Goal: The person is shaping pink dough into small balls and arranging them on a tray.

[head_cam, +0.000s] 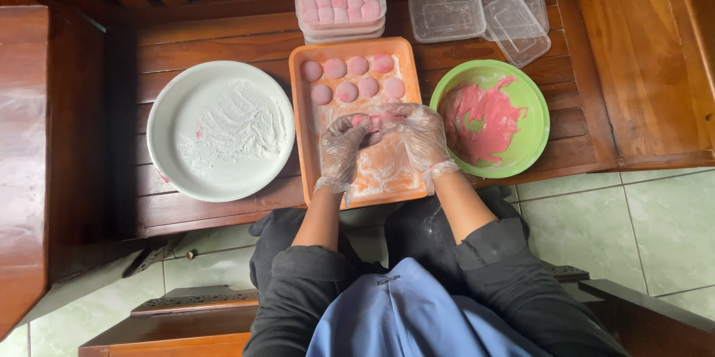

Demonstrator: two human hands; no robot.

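Both gloved hands, left hand (342, 150) and right hand (418, 136), cupped together around pink dough piece (375, 120) over orange tray (387, 171). Looks soft, sticky; best held lightly underneath

Both forearms come up from the bottom of the view, bare below dark sleeves pushed to the elbows. The left hand (344, 150) and the right hand (419, 137) each wear a thin clear plastic glove. The hands meet in the middle, fingers curled inward toward each other, fingertips touching, palms half closed.
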